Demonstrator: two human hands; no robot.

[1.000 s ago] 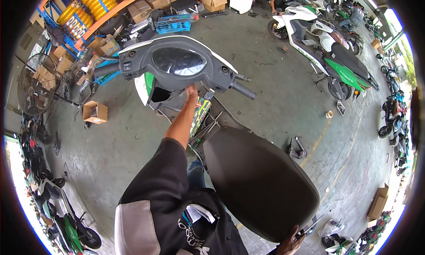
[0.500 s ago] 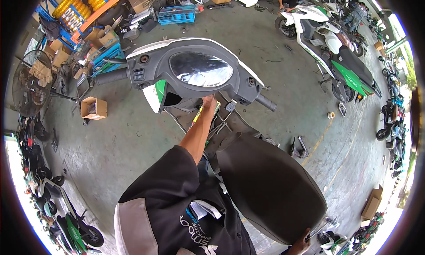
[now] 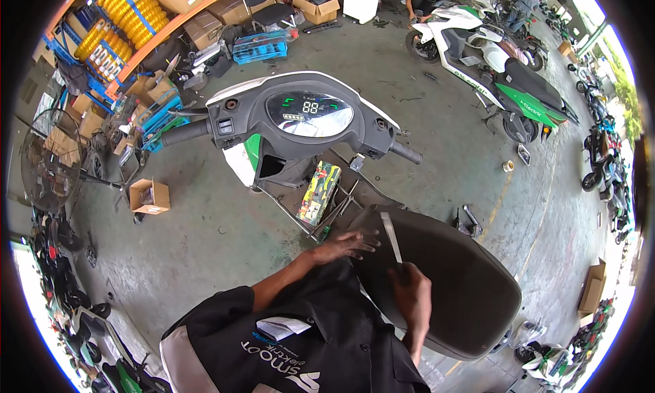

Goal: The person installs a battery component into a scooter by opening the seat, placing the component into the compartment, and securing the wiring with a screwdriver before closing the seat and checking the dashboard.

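In my right hand [image 3: 411,290] is a thin, flat, pale metal strip [image 3: 391,237], pointing forward over the seat; its exact kind is unclear. My left hand [image 3: 346,245] is empty, its fingers spread and slightly blurred beside the front left of the seat. The dark scooter seat [image 3: 457,284] lies beneath and right of my hands. Ahead, the scooter's handlebar cover [image 3: 239,117] carries an oval display [image 3: 309,113] lit with green and white marks. A colourful printed box [image 3: 319,194] rests on the bare frame below the handlebar.
Back left, blue crates [image 3: 260,47] and a shelf with yellow coil springs [image 3: 133,14] stand near a fan [image 3: 51,157]. A cardboard box [image 3: 149,196] sits on the floor at left. Another white and green scooter [image 3: 525,103] is parked right, with a person [image 3: 424,1] crouching behind it.
My left hand has come back from under the handlebar to the seat's front. My right hand has moved forward from the seat's rear and shows the metal strip. The display has lit up.
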